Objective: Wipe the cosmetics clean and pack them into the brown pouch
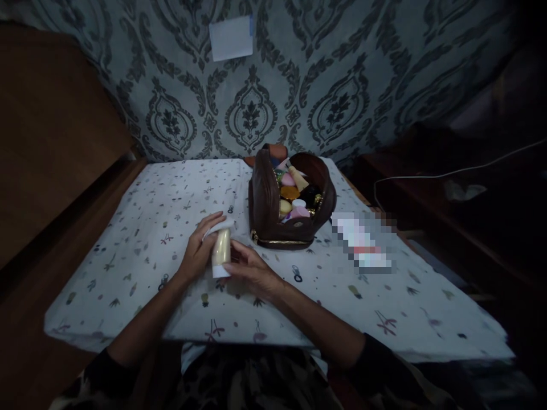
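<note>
Dim bluish light, dark, blurred right edge

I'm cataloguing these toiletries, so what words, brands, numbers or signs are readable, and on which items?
None can be read.
Pale yellow tube: no legible lettering.
Containers in the brown bag: too small and dim to read.
Item on the table at right: pixelated, unreadable.
White sheet on the wall: no legible marks.
</note>
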### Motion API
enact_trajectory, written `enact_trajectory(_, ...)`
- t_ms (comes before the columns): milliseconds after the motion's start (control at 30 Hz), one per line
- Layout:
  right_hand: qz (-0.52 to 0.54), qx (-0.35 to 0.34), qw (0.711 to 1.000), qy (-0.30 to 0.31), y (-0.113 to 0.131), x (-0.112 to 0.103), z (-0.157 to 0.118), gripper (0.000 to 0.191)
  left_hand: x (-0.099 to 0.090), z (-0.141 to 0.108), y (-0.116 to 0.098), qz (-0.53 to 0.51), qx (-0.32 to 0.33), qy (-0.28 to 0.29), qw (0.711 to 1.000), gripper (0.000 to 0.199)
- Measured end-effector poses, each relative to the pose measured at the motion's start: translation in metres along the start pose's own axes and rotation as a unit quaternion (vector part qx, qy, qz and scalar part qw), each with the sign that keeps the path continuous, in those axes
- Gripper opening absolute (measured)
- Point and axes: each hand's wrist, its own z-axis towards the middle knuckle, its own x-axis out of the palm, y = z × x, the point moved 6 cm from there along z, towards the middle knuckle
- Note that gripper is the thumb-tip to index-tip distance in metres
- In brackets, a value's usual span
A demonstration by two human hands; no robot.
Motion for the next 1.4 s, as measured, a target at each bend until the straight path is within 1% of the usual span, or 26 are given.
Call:
enact_trajectory(67,0.023,-0.003,1.0,0.0,0.002,0.0,-0.001,0.053,0.003,-0.003,-0.002,0.026,0.022,0.026,0.999,0.038)
enact_trajectory(167,0.052,-0.011,0.998,-0.018,0.004,-0.003,-0.001,0.049,0.006,-0.011,-0.006,0.06,0.045,0.04,0.996,0.038)
enact_trajectory(300,0.094,-0.028,0.992,-0.076,0.003,-0.015,0.001,0.042,0.015,-0.028,-0.018,0.068,0.071,0.079,0.992,0.038)
enact_trajectory(333,0.103,-0.031,0.99,-0.094,0.002,-0.019,0.001,0.042,0.018,-0.033,-0.021,0.069,0.079,0.09,0.99,0.038)
enact_trajectory(400,0.113,-0.036,0.985,-0.123,0.001,-0.023,0.001,0.05,0.022,-0.043,-0.028,0.077,0.092,0.103,0.987,0.038)
enact_trajectory(467,0.112,-0.04,0.985,-0.127,0.0,-0.023,0.0,0.059,0.023,-0.049,-0.031,0.092,0.096,0.1,0.986,0.038)
enact_trajectory(567,0.099,-0.039,0.989,-0.1,0.001,-0.018,0.001,0.058,0.022,-0.049,-0.03,0.105,0.084,0.072,0.988,0.036)
enact_trajectory(667,0.094,-0.017,0.994,-0.062,0.001,-0.012,0.001,0.053,0.016,-0.043,-0.025,0.096,0.061,0.014,0.993,0.038)
enact_trajectory(767,0.103,0.008,0.994,-0.029,0.001,-0.007,0.0,0.051,0.009,-0.034,-0.024,0.086,0.043,-0.047,0.994,0.047)
enact_trajectory(900,0.105,0.025,0.994,-0.002,0.001,-0.003,-0.001,0.05,0.001,-0.019,-0.026,0.073,0.005,-0.081,0.994,0.058)
enact_trajectory(1000,0.089,0.045,0.995,0.018,-0.003,0.001,-0.001,0.051,-0.006,-0.006,-0.024,0.037,-0.046,-0.105,0.993,0.054)
enact_trajectory(1100,0.061,0.045,0.997,0.013,-0.007,0.002,0.001,0.055,-0.01,0.003,-0.012,-0.029,-0.118,-0.124,0.985,0.04)
enact_trajectory(1200,0.01,0.037,0.999,-0.011,-0.009,-0.001,0.003,0.061,-0.006,0.007,0.002,-0.108,-0.174,-0.13,0.97,0.034)
enact_trajectory(1300,-0.013,0.023,0.999,-0.039,-0.008,-0.005,0.003,0.066,-0.004,0.006,0.012,-0.151,-0.19,-0.159,0.957,0.038)
enact_trajectory(1400,0.007,0.013,0.999,-0.047,-0.007,-0.007,0.002,0.063,-0.006,0.002,0.018,-0.147,-0.192,-0.185,0.952,0.044)
